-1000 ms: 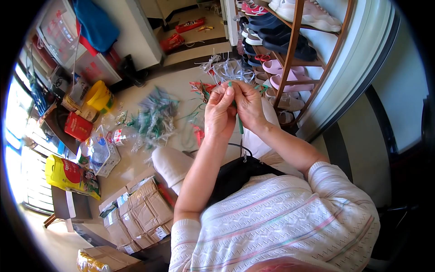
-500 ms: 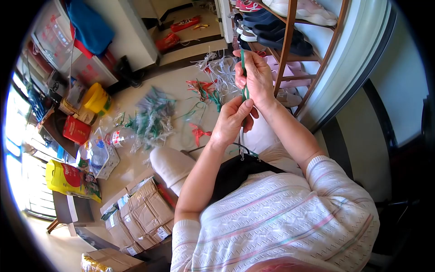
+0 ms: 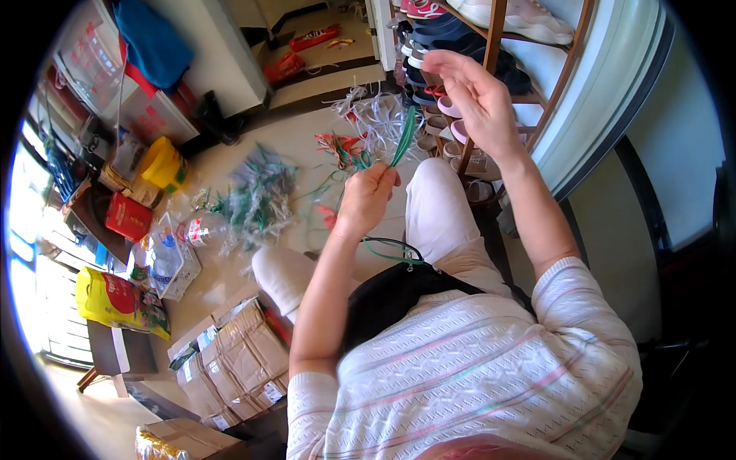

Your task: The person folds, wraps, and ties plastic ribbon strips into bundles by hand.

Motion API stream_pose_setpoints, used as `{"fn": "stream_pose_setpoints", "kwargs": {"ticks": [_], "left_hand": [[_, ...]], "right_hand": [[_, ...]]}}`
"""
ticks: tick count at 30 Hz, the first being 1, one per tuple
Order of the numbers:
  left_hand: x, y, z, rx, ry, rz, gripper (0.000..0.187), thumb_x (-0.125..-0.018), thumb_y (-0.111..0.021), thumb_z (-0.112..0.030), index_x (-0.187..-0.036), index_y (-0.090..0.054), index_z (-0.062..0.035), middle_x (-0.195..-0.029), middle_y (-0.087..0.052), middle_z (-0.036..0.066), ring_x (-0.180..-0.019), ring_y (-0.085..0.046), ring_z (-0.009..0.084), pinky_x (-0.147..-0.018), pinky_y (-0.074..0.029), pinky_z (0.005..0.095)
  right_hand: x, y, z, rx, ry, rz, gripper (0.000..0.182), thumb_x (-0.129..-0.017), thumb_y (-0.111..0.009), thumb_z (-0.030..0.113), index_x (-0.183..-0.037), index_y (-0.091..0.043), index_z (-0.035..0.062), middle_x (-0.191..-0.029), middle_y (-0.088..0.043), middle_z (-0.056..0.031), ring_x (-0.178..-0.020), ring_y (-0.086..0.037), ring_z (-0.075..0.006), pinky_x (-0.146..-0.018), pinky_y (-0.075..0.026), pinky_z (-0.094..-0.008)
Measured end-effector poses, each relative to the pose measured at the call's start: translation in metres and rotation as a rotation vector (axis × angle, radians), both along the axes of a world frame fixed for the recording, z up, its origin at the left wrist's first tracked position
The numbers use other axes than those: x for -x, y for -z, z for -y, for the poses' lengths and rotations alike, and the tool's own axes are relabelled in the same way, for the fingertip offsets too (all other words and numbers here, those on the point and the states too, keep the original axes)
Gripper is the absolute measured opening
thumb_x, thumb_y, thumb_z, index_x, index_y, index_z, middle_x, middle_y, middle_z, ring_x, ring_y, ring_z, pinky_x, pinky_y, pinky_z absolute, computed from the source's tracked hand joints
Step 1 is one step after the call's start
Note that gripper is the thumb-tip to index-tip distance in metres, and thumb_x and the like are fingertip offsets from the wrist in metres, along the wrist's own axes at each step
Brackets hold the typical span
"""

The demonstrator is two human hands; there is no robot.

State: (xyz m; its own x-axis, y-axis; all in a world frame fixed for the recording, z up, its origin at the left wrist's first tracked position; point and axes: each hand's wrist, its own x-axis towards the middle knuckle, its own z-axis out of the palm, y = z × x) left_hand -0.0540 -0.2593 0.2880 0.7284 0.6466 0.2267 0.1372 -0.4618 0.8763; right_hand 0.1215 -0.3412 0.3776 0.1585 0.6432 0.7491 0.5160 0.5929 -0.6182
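My left hand (image 3: 365, 201) is closed around some thin green plastic strips (image 3: 404, 136), whose free ends stick up above my fist. Up and to the right, my right hand (image 3: 479, 106) is held in the air with its fingers stretched out and nothing in it. Below the left hand, a green strand and a black cord loop over a black cloth or bag (image 3: 399, 291) on my lap. On the floor beyond lie a heap of green and grey shredded strips (image 3: 261, 192), some red strips (image 3: 337, 146) and a pile of white strips (image 3: 376, 119).
A wooden shoe rack (image 3: 494, 38) full of shoes stands at the right. Leftward are a yellow bucket (image 3: 163, 165), a red box (image 3: 129, 216), a white basket (image 3: 182, 274) with bottles and a yellow bag (image 3: 115, 299). Taped cardboard boxes (image 3: 241, 356) sit at my left side.
My right hand has let go of the green strips and moved up and right, its fingers opening out. My left hand still holds the strips and has shifted slightly left.
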Motion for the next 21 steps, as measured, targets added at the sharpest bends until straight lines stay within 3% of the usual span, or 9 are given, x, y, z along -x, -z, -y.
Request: {"fn": "stream_pose_setpoints", "kwargs": {"ticks": [2,3,5,9,12,14,15,18,21], "left_hand": [[0.0,-0.006,0.005,-0.227,-0.04,-0.09,0.019,-0.085,-0.052,-0.02,-0.077,-0.059,-0.004,-0.061,-0.058,0.015,-0.058,-0.057,0.0296,-0.055,-0.044,0.0381],[-0.001,-0.008,0.009,-0.304,-0.043,-0.103,0.019,-0.084,-0.053,-0.02,-0.077,-0.06,-0.0042,-0.064,-0.058,0.016,-0.061,-0.057,0.032,-0.057,-0.044,0.0398],[-0.001,-0.012,0.011,-0.471,-0.061,-0.119,0.018,-0.083,-0.055,-0.021,-0.078,-0.06,-0.0046,-0.069,-0.059,0.019,-0.067,-0.058,0.0368,-0.059,-0.045,0.0432],[0.01,-0.01,0.005,-0.564,-0.035,-0.099,0.017,-0.08,-0.062,-0.017,-0.08,-0.061,0.0001,-0.062,-0.057,0.014,-0.049,-0.049,0.0207,-0.052,-0.043,0.0312],[0.016,-0.03,0.012,-0.335,-0.009,-0.087,0.015,-0.077,-0.065,-0.014,-0.081,-0.062,0.0,-0.061,-0.059,0.011,-0.05,-0.051,0.0163,-0.051,-0.043,0.0294],[0.021,-0.036,0.012,-0.133,-0.009,-0.054,0.013,-0.074,-0.067,-0.014,-0.08,-0.064,-0.0021,-0.061,-0.06,0.01,-0.054,-0.057,0.016,-0.053,-0.045,0.0305],[0.023,-0.032,0.007,-0.077,0.017,-0.03,0.017,-0.078,-0.065,-0.007,-0.092,-0.062,0.0006,-0.062,-0.057,-0.001,-0.056,-0.046,0.0033,-0.048,-0.037,0.0202],[0.026,-0.027,0.0,-0.085,0.04,0.161,0.019,-0.08,-0.064,-0.008,-0.096,-0.062,0.0022,-0.065,-0.056,-0.001,-0.056,-0.046,0.0042,-0.05,-0.037,0.0191],[0.023,-0.026,0.0,0.228,0.042,0.341,0.018,-0.082,-0.061,-0.006,-0.098,-0.061,0.0029,-0.069,-0.057,0.001,-0.057,-0.049,0.0063,-0.052,-0.039,0.0194]], "right_hand": [[0.025,-0.016,0.024,0.202,-0.07,0.18,0.025,-0.087,-0.047,0.002,-0.111,-0.055,0.0024,-0.103,-0.06,-0.0058,-0.092,-0.057,-0.0127,-0.081,-0.045,-0.0275],[0.028,-0.005,0.016,0.169,-0.082,0.466,0.025,-0.088,-0.048,0.005,-0.112,-0.055,0.0016,-0.103,-0.06,-0.0091,-0.086,-0.06,-0.0177,-0.075,-0.047,-0.0307],[0.023,0.02,0.001,0.312,-0.133,0.64,0.023,-0.089,-0.049,0.015,-0.106,-0.056,0.0012,-0.089,-0.062,-0.0155,-0.073,-0.061,-0.0275,-0.065,-0.047,-0.0351],[0.025,0.02,0.007,0.766,-0.144,0.677,0.023,-0.088,-0.049,0.025,-0.085,-0.056,0.0032,-0.071,-0.058,-0.0175,-0.069,-0.058,-0.0344,-0.061,-0.043,-0.0401],[0.015,0.026,0.006,0.711,-0.234,0.69,0.024,-0.088,-0.05,0.025,-0.083,-0.057,0.003,-0.072,-0.058,-0.018,-0.068,-0.057,-0.0345,-0.06,-0.043,-0.0406],[0.014,0.03,0.01,0.675,-0.268,0.594,0.024,-0.089,-0.051,0.024,-0.083,-0.058,0.0023,-0.071,-0.059,-0.015,-0.065,-0.057,-0.03,-0.061,-0.043,-0.0371],[0.013,0.031,0.012,0.652,-0.273,0.548,0.024,-0.089,-0.051,0.024,-0.083,-0.058,0.0018,-0.071,-0.059,-0.0135,-0.064,-0.057,-0.0274,-0.061,-0.044,-0.0356],[0.016,0.039,0.012,0.578,-0.261,0.337,0.026,-0.091,-0.049,0.023,-0.082,-0.057,0.0006,-0.069,-0.058,-0.0081,-0.062,-0.056,-0.0177,-0.061,-0.044,-0.0302],[0.027,0.052,0.009,0.488,-0.267,0.077,0.026,-0.092,-0.048,0.022,-0.079,-0.056,0.001,-0.059,-0.046,-0.0003,-0.056,-0.042,-0.0083,-0.052,-0.036,-0.0238]]}}
